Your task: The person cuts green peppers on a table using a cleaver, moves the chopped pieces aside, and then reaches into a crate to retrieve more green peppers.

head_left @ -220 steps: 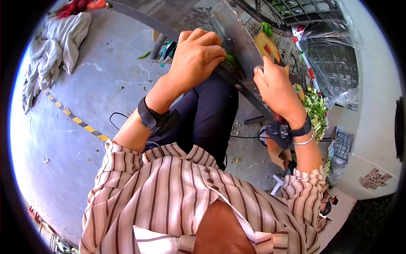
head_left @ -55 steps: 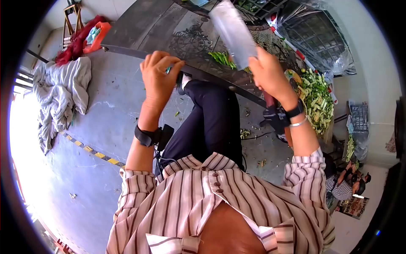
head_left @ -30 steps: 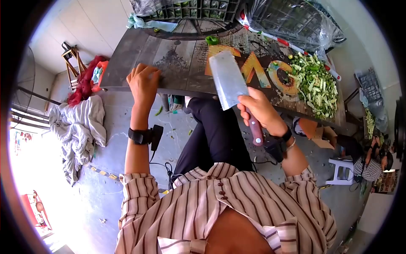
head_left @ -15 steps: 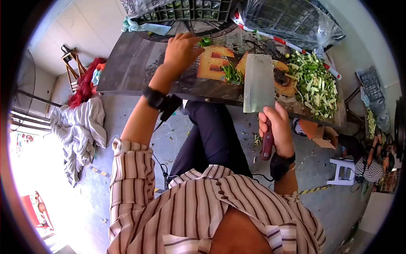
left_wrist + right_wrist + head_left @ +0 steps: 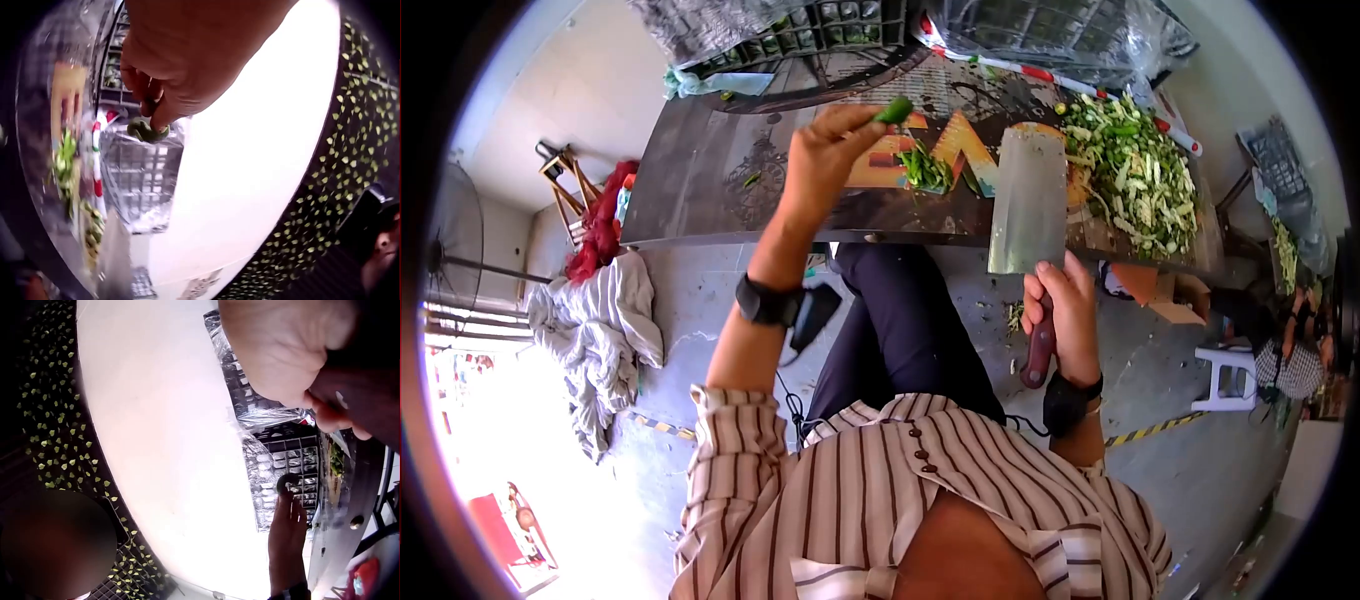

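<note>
My left hand (image 5: pixel 825 165) pinches a green pepper (image 5: pixel 894 110) between thumb and fingers, held up above the table. The left wrist view shows that pepper's curled, rounded end (image 5: pixel 147 131) below the thumb. With my right hand (image 5: pixel 1070 310) I grip a cleaver by its reddish-brown handle (image 5: pixel 1040 345). Its broad grey blade (image 5: pixel 1028 205) points away from me over the table's near edge. A small heap of cut green pepper strips (image 5: pixel 925 168) lies on the dark table (image 5: pixel 690 180) between the hands. Beyond the blade on the right spreads a large pile of chopped pepper (image 5: pixel 1140 180).
Black plastic crates (image 5: pixel 840 30) with clear wrapping line the table's far side. A red-and-white strip (image 5: pixel 1040 72) runs in front of them. A pale blue cloth (image 5: pixel 725 84) lies at the back left. On the right floor are a white stool (image 5: pixel 1226 378) and an open carton (image 5: pixel 1175 295).
Earlier, my left hand worked near the table edge beside the cleaver, then swung left. It then reached to the pepper at the back and lifted it. The cleaver came down from its raised position.
</note>
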Demonstrator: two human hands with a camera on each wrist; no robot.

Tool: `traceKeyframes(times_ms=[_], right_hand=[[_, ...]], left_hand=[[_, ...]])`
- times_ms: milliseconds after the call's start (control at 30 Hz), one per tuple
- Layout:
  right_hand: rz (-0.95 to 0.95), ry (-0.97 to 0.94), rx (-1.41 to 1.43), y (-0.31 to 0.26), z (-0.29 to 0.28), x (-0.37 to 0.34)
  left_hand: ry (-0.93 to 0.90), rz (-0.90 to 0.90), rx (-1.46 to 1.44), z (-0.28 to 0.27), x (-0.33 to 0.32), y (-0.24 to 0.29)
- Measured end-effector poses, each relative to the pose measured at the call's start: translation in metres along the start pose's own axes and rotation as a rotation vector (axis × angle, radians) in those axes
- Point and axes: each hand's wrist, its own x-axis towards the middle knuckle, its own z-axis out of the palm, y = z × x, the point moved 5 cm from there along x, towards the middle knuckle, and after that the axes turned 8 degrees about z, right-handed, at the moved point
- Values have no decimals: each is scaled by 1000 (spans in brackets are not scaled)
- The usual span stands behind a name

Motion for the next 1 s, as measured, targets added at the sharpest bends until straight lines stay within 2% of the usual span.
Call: traceKeyframes(times_ms=[67,100,133,200,233,300,433,567,633,767,833,933,1000], right_hand=[[-17,35,12,-2,1,-3],[-24,50,20,-5,2,-5],[-26,73,28,-4,0,-7],[-77,79,27,-5,-6,-10],[-81,102,25,-4,-11,-12],[-91,132,35,-1,-23,-17],[-97,225,68,3,-41,-27],[-126,232,59,6,-51,-31],[-115,257,73,8,-54,-31],[-130,264,61,7,-55,-30],[-133,269,53,8,-55,-29],[-150,251,57,9,-57,-28],[-141,253,62,10,-58,-28]], left_hand=[[56,-67,-490,26,-18,9],[69,-39,-520,38,-24,14],[39,-131,-529,50,-33,16],[13,66,-422,71,-39,26],[0,65,-435,81,-42,28],[-50,-285,-546,106,-53,18],[-144,-339,-812,138,-62,28],[-151,-325,-756,153,-68,21],[-213,-164,-336,155,-65,17],[-248,-193,-366,164,-59,25],[-164,-159,-395,165,-57,26],[-136,-204,-545,166,-56,31],[-172,-211,-516,167,-57,25]])
